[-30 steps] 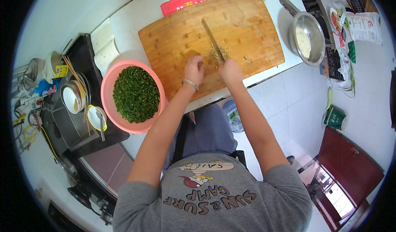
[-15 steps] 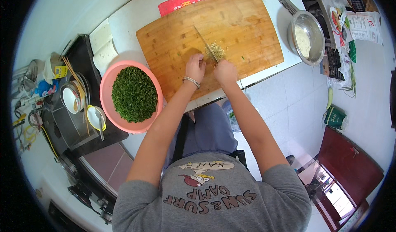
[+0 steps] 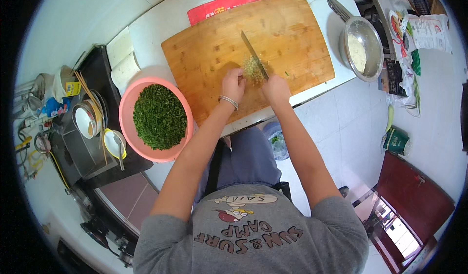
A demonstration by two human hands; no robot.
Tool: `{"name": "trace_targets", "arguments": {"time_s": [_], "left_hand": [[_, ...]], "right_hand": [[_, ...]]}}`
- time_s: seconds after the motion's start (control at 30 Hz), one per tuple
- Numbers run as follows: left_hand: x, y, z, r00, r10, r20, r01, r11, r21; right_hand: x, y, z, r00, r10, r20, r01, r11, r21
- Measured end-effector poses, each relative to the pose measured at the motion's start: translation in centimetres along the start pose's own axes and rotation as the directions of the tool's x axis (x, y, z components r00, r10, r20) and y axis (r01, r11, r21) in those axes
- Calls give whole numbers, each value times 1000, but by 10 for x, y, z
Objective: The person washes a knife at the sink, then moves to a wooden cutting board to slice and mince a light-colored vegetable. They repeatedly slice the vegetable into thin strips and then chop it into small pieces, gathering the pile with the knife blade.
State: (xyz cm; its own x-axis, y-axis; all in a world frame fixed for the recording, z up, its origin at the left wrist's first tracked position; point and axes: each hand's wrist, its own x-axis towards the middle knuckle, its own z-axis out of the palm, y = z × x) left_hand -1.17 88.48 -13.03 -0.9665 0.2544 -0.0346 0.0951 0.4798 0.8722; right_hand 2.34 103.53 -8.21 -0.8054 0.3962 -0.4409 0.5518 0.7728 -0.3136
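Note:
My right hand (image 3: 276, 90) is closed round the handle of a kitchen knife (image 3: 252, 49) at the near side of a wooden cutting board (image 3: 204, 50). The blade points away and a little left, lying along the right of a small pile of pale mince (image 3: 251, 69), perhaps garlic or ginger. My left hand (image 3: 233, 86), with bangles at its wrist, curls its fingers at the pile's left edge; what they hold, if anything, is hidden. Left of the board stands a pink basin (image 3: 127, 132) full of finely chopped greens (image 3: 160, 116).
A steel bowl (image 3: 377, 55) with flour-like white contents stands right of the board, a dark slotted utensil (image 3: 337, 7) behind it. Under the board's far edge lies a red sheet (image 3: 209, 12). Small bowls (image 3: 87, 122) and chopsticks (image 3: 87, 90) rest on the dark stovetop at left.
The knife and my right hand have shifted right, from the middle of the mince to its right side. The mince looks more spread out. My left hand has moved slightly nearer to me.

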Motion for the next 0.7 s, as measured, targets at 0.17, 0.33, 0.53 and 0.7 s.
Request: {"name": "trace_targets", "arguments": {"time_s": [0.17,0.33,0.53,0.7], "left_hand": [[1,-9,3,1000,-3,3,3,999,43],[3,2,0,1000,-9,26,8,999,41],[38,11,1,985,168,-28,-150,934,325],[42,5,11,975,217,39,-213,882,420]], "right_hand": [[-1,-8,-7,1000,8,-24,-8,1000,25],[16,12,-30,987,-6,-158,6,1000,-4],[6,-4,-9,1000,25,-15,-27,995,-96],[-6,-11,-24,997,5,-75,-1,999,42]]}}
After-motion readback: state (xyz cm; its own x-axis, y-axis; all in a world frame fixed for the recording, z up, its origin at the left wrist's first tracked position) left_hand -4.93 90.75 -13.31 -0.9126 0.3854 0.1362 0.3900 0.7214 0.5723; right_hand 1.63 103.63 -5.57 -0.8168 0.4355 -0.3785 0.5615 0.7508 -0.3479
